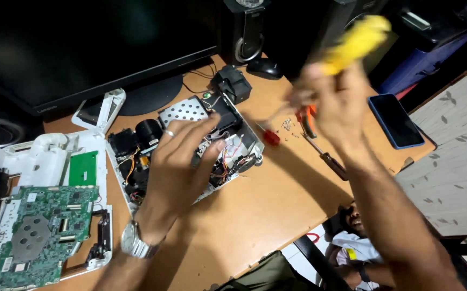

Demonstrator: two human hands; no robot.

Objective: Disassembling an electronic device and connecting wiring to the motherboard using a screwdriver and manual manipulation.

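Observation:
An opened white device (233, 161) with black parts, coloured wires and a perforated metal plate lies in the middle of the wooden desk (266, 210). My left hand (177, 167), with a ring and a wristwatch, rests on top of it with the fingers spread over the wiring. My right hand (333, 99) is raised above the desk, blurred, and grips a yellow-handled tool (357, 40).
A green circuit board (39, 231) and a white cover (45, 153) lie at the left. A red-handled screwdriver (268, 136), orange pliers (308, 119), small screws (287, 125) and a phone (396, 121) lie at the right. A monitor (93, 48), mouse (265, 67) and speaker (244, 29) stand behind. A person (354, 242) sits below the desk.

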